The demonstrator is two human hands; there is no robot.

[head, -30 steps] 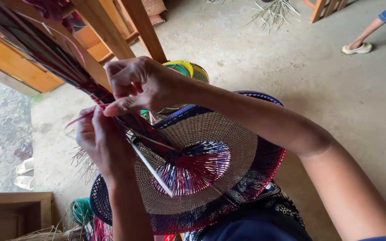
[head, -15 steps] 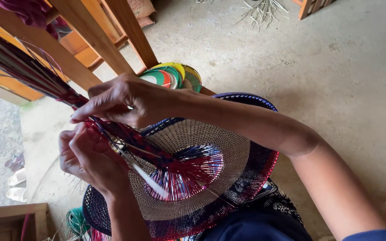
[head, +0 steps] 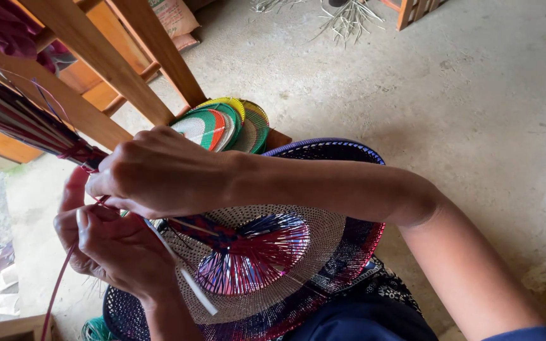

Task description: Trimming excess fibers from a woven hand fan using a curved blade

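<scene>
Since the earlier frames, both hands are sitting lower and further toward 9 o'clock, and the stack of small green, red and yellow woven discs (head: 225, 125) is showing more fully above the right wrist. The right hand (head: 153, 170) is closing around the gathered neck of the dark red and purple strand bundle (head: 17, 120), which is fanning out toward 10 o'clock. The left hand (head: 112, 243) is lying just below it at 8 o'clock, fingers curling shut and pinching a thin red strand (head: 58, 290) that is trailing down toward 7 o'clock. A white flat strip (head: 191, 287) is poking out from under the left hand toward 5 o'clock, across the weave.

The woven fan-shaped piece (head: 311, 233) is resting on the person's lap at the centre, under both forearms: a red and blue spoked core, a pale openwork band around it, a dark purple and red border outside. A wooden chair frame (head: 121, 57) is standing at 11 o'clock on the concrete floor (head: 462, 107), with loose pale fibres (head: 342, 19) lying at 12 o'clock and light sandals (head: 1, 290) at 8 o'clock.
</scene>
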